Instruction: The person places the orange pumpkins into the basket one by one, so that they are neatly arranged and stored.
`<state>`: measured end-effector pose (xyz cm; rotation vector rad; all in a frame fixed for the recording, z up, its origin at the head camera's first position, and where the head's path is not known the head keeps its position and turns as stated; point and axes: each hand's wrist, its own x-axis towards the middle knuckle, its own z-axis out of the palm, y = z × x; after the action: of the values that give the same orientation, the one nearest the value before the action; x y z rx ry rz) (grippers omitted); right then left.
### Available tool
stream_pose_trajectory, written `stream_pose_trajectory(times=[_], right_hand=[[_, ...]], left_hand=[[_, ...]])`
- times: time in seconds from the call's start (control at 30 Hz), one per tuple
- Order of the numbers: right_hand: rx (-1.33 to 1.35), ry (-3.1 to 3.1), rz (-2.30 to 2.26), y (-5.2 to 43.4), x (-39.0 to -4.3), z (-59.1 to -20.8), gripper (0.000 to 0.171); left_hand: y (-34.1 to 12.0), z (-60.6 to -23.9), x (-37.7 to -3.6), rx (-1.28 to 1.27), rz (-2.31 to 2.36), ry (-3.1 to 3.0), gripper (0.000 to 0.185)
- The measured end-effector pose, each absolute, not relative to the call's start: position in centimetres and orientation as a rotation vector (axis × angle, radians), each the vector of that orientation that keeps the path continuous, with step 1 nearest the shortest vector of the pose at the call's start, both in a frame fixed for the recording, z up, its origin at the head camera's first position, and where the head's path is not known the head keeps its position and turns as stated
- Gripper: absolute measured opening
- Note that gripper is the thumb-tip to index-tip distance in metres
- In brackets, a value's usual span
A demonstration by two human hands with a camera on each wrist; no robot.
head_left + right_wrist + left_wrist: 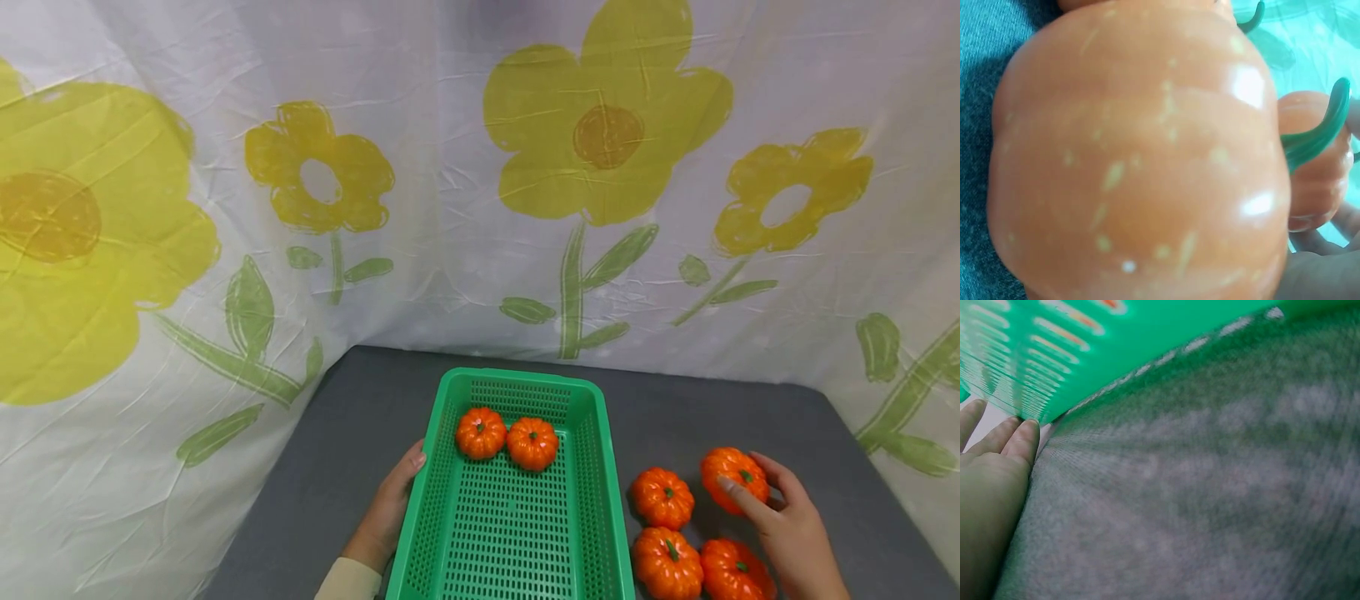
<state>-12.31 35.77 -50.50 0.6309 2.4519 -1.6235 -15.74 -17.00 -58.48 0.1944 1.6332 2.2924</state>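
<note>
In the head view a green plastic basket with slotted walls stands on the dark table. Two small orange pumpkins, one at left and one at right, lie side by side at its far end. My left hand touches the basket's left wall; its fingers look fairly straight in the left wrist view. With thumb and fingers my right hand grips an orange pumpkin right of the basket. In the right wrist view this held pumpkin is partly hidden behind a large, close pumpkin.
Right of the basket sit three more pumpkins: one farther back, one nearer and one by the right wrist. A white curtain with yellow flowers hangs behind and beside the grey tabletop.
</note>
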Motion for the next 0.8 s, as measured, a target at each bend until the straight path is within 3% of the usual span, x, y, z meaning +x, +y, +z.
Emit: stream_pose_trajectory(times=[0.8], right_hand=[[0.48, 2.455, -1.675, 34.3, -12.0, -49.3, 0.104]], left_hand=[[-16.9, -58.4, -15.8, 0.222, 2.314, 1.599, 0.065]])
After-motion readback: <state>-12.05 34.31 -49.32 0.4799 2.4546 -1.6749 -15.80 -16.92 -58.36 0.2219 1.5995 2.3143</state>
